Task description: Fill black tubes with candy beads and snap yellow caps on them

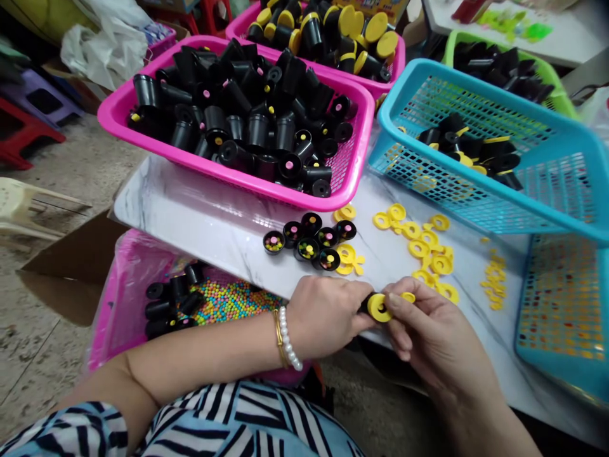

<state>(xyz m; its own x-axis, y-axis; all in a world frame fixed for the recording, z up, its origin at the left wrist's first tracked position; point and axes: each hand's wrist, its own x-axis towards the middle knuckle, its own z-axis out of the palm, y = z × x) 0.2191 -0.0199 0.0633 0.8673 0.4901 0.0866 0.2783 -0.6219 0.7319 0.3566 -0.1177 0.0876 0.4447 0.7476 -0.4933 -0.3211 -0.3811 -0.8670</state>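
My left hand (323,317), with a pearl bracelet and a gold bangle at the wrist, is closed around a small black cup (365,303), mostly hidden by the fingers. A yellow ring-shaped lid (379,309) sits at the cup's mouth. My right hand (432,330) pinches this lid between thumb and fingers, and its small round tab (408,296) sticks out past the thumb. Just beyond my hands, several upright black cups (309,249) hold coloured beads, each with a pink, yellow or orange peg in the middle. Loose yellow lids (428,244) lie to their right.
A pink basket (228,178) of black cups stands behind, with another pink basket (399,63) of yellow-lidded cups farther back. Blue baskets (476,209) and a green basket (454,41) are on the right. Small yellow pieces (495,279) lie on the marbled table (190,203). Coloured beads (233,308) fill a lower-left bin.
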